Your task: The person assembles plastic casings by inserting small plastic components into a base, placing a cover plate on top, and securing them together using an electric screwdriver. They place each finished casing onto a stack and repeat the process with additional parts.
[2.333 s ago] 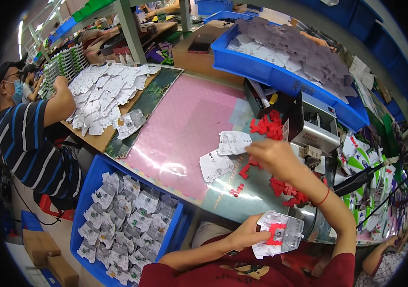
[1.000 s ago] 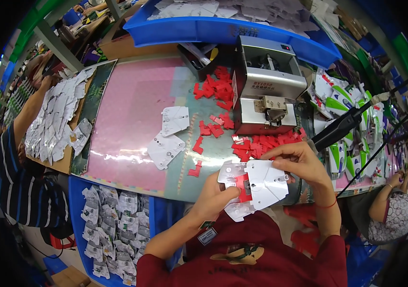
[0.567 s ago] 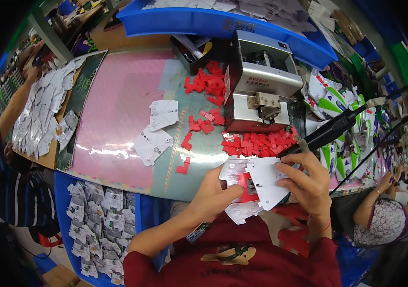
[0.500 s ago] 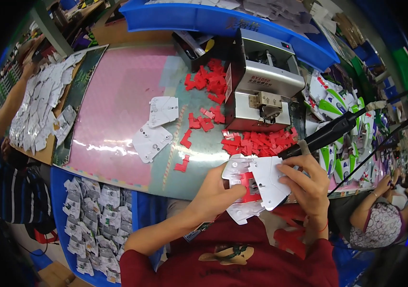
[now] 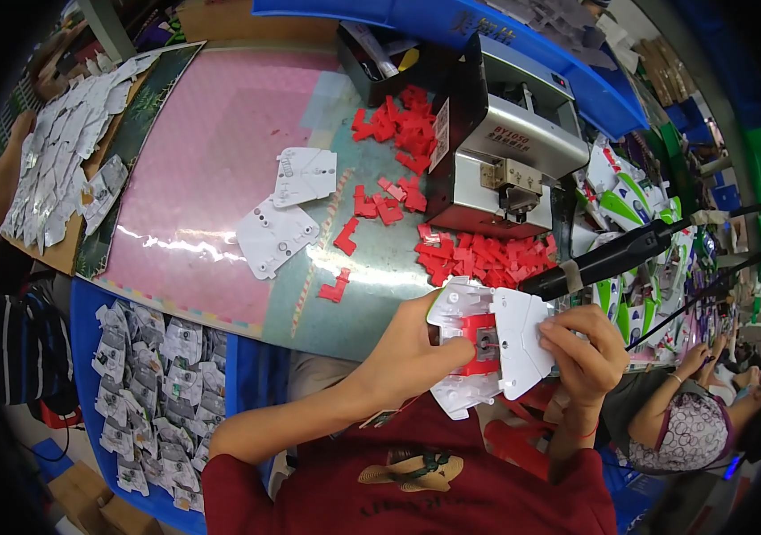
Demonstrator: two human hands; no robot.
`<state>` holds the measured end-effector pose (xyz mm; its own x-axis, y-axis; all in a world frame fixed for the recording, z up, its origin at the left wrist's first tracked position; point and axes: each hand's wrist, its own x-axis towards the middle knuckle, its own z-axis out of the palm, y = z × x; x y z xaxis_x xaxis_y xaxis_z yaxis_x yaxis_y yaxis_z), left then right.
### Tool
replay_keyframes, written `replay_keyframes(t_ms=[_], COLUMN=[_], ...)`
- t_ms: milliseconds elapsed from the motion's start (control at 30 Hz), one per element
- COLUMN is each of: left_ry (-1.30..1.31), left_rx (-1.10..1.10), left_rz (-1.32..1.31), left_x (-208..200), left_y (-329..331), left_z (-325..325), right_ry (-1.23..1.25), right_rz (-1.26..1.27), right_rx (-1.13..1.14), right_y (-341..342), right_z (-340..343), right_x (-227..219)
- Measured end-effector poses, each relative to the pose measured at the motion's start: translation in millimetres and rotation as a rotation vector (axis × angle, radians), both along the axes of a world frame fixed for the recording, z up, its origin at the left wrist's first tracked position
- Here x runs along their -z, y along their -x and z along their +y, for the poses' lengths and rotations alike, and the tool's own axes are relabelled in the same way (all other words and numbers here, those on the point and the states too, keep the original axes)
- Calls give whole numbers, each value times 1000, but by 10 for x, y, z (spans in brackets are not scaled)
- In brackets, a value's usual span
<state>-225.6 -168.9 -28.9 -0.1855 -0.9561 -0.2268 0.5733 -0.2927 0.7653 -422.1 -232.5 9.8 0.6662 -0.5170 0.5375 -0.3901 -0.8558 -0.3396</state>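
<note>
My left hand (image 5: 412, 352) is closed round the left side of a white plastic shell (image 5: 454, 308), its thumb pressed on the red plastic piece (image 5: 485, 343) seated in the middle. A small grey part with a hole shows in that red piece. My right hand (image 5: 587, 349) pinches the right edge of a flat white plastic plate (image 5: 523, 348). This plate sits against the shell's right side, overlapping it; whether the two are joined I cannot tell. Just above the plate hangs a black electric screwdriver (image 5: 612, 259), touched by neither hand.
A screw-feeder machine (image 5: 505, 152) stands beyond my hands, with loose red pieces (image 5: 479, 257) before it. Two white plates (image 5: 278, 236) lie on the table's left. A blue bin (image 5: 86, 357) of white parts is lower left. White-green shells (image 5: 626, 205) crowd the right; co-workers sit both sides.
My right hand has drawn the white plate rightward, so more of the red piece in the shell shows. The left hand keeps its grip. The whole view has shifted slightly.
</note>
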Motion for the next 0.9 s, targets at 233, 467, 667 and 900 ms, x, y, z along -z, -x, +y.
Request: replay_keyframes(t_ms=[233, 467, 667, 900], left_ry=[6, -48, -95, -116], left_rx=[-11, 73, 43, 32], left_rz=[-10, -20, -38, -119], left_x=[25, 57, 28, 160], left_y=[15, 7, -23, 35], left_z=[-18, -16, 25, 3], right_ry=[31, -6, -266, -537], right_rz=[13, 100, 154, 299], right_rx=[8, -13, -70, -196], right_y=[-8, 6, 16, 193], right_z=[15, 40, -71, -125], right_x=[21, -50, -44, 23])
